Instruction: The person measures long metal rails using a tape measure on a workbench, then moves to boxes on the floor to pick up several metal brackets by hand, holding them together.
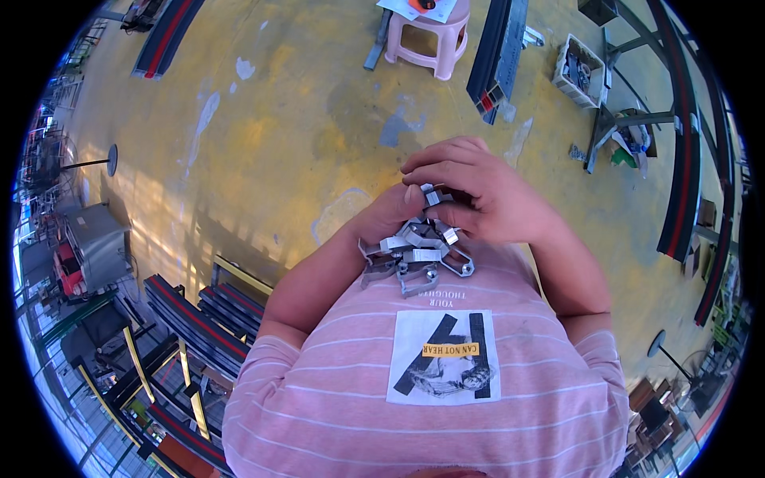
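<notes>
A bunch of small silvery metal brackets (414,253), some bent into open loops, is gathered close in front of my shirt. My left hand (389,205) is closed around the upper part of the bunch, its thumb pointing up; its other fingers are mostly hidden. From the right, my right hand (490,191) curls over the top. One metal bracket (431,194) shows between its thumb and fingers, up against the left thumb. Where exactly the right fingertips touch is partly hidden.
Ahead stands a pink plastic stool (430,40) with papers on it. Long dark profiles (500,60) lie to its right, near a white crate (580,72) of parts. More profiles rest on a rack (199,319) at lower left. A grey cabinet (97,247) stands far left.
</notes>
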A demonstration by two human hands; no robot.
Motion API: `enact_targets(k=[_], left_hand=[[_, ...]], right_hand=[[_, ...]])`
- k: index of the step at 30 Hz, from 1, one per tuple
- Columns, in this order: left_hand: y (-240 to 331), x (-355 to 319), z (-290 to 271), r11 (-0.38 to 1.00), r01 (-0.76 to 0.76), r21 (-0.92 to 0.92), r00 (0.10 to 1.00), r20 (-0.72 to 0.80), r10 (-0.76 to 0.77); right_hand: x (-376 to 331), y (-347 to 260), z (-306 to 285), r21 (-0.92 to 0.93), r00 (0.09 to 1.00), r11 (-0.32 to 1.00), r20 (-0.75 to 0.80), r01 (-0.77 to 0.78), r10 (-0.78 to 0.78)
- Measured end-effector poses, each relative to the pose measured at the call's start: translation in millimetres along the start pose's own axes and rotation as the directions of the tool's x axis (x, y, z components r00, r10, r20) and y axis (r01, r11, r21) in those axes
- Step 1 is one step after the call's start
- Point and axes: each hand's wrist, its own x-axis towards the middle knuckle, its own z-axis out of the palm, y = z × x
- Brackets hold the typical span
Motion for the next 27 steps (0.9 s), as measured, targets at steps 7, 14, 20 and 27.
enact_targets(k=[7, 14, 20, 27], left_hand=[[6, -2, 3, 0.993, 0.097, -0.07, 0.995, -0.023, -0.099], [7, -2, -5, 0.99, 0.143, 0.004, 0.99, 0.006, -0.143], [10, 0, 4, 0.983, 0.165, 0.082, 0.986, -0.013, -0.164], [8, 1, -1, 0.989, 0.145, 0.014, 0.989, -0.01, -0.144]], right_hand=[[-19, 11, -9, 0.133, 0.993, 0.987, -0.056, -0.091, 0.099], [-23, 24, -13, 0.323, 0.982, 0.928, 0.094, -0.185, 0.163], [-38, 30, 22, 0.902, 0.808, 0.402, -0.35, 0.155, 0.474], [-60, 77, 14, -0.155, 0.646, 0.747, -0.633, -0.646, 0.427]])
